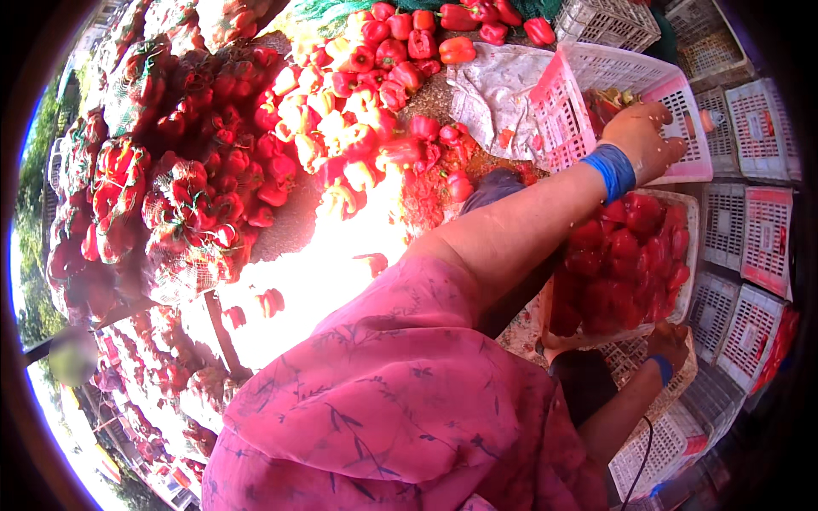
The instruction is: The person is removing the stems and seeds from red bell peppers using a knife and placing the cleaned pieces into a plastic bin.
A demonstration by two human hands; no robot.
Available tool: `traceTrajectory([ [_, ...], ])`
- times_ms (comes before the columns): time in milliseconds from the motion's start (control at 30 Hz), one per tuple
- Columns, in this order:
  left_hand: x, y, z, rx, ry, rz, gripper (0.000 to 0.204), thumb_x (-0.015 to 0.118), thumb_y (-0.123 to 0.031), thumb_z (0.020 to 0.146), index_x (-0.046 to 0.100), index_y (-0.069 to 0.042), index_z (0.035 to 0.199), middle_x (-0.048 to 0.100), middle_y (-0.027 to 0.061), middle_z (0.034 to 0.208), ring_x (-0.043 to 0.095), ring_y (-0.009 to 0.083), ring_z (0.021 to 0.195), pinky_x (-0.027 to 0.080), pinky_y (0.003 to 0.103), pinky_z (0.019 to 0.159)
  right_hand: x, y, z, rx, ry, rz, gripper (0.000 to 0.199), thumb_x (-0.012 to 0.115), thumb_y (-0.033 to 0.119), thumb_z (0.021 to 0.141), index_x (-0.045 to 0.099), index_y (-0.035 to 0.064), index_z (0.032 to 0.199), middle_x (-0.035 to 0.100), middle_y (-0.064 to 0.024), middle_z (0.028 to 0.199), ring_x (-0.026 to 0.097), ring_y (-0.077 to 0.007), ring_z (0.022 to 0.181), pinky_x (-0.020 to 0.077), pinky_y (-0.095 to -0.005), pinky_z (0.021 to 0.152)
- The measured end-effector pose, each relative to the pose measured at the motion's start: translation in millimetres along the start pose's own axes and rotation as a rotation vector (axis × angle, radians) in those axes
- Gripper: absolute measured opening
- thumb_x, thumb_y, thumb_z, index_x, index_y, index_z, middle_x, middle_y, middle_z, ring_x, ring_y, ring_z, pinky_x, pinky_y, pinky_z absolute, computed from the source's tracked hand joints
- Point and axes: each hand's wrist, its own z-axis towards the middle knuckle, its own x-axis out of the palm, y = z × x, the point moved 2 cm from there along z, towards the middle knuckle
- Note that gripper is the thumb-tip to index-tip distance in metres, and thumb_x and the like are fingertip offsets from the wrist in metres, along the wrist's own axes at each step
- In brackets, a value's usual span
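Note:
My left hand (643, 139) reaches over a white and pink slatted crate (569, 119), its fingers somewhat apart and nothing visible in them. Inside that crate, partly under the hand, lie greenish and reddish pepper scraps (607, 104). Closer to me is a pale crate (692, 247) filled with red bell peppers (626, 264). At this crate's near right corner rests my right hand (669, 343), fingers curled; whatever they may hold is too small and dark to make out. Both wrists wear blue bands.
A large heap of loose red bell peppers (375, 68) covers the ground ahead. Net sacks of peppers (183, 204) are piled at the left. Stacked plastic crates (722, 223) line the right side. A dirty white sack (494, 94) lies beside the far crate.

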Motion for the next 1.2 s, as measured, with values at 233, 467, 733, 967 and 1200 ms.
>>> traceTrajectory([
  [233, -235, 207, -52, -0.45, -0.447, 0.409, 0.04, 0.07, -0.036, 0.081, 0.067, -0.003, 0.103, 0.068, 0.0199, 0.108, 0.066, 0.0353, 0.1, 0.051, 0.042, 0.087, -16, 76, -37, -0.052, -0.06, -0.134, 0.021, 0.073, 0.019, 0.084, 0.059, 0.0035, 0.084, 0.058, 0.0001, 0.074, 0.056, -0.0131, 0.067, 0.0495, -0.0296, 0.062],
  [467, -388, 301, -141, -0.647, -0.351, 1.238, 0.052, 0.056, -0.01, 0.083, 0.055, -0.022, 0.133, 0.056, 0.0193, 0.134, 0.056, 0.0404, 0.118, 0.045, 0.049, 0.1, -17, -17, 6, -0.017, -0.073, 0.318, 0.027, 0.062, 0.037, 0.089, 0.065, 0.0123, 0.1, 0.061, 0.0008, 0.079, 0.059, -0.0168, 0.076, 0.0517, -0.0365, 0.072],
  [733, -430, 374, -98, -0.939, -0.063, 1.143, 0.042, 0.056, -0.04, 0.089, 0.06, -0.025, 0.128, 0.064, 0.0116, 0.127, 0.061, 0.0316, 0.117, 0.05, 0.043, 0.096, -17, 4, -12, 0.05, 0.004, 0.272, 0.036, 0.054, 0.044, 0.09, 0.064, 0.0133, 0.105, 0.064, -0.0003, 0.091, 0.062, -0.0235, 0.078, 0.0531, -0.0424, 0.074],
  [967, -417, 396, -115, -1.155, -0.092, 1.075, 0.04, 0.059, -0.042, 0.088, 0.069, -0.02, 0.12, 0.067, 0.0097, 0.123, 0.064, 0.0295, 0.116, 0.052, 0.042, 0.092, -13, 67, -34, 0.472, -0.1, 0.878, 0.032, 0.051, 0.04, 0.096, 0.064, 0.0114, 0.104, 0.06, 0.0008, 0.082, 0.054, -0.0166, 0.069, 0.0498, -0.0341, 0.069],
  [1200, -378, 361, -119, -0.895, -0.033, 1.017, 0.035, 0.055, -0.04, 0.092, 0.069, -0.018, 0.115, 0.068, 0.0158, 0.119, 0.066, 0.0332, 0.107, 0.05, 0.045, 0.087, -41, 38, -42, 0.416, -0.162, 0.958, 0.029, 0.057, 0.039, 0.094, 0.064, 0.0114, 0.101, 0.059, 0.0019, 0.079, 0.054, -0.0146, 0.068, 0.049, -0.0317, 0.067],
])
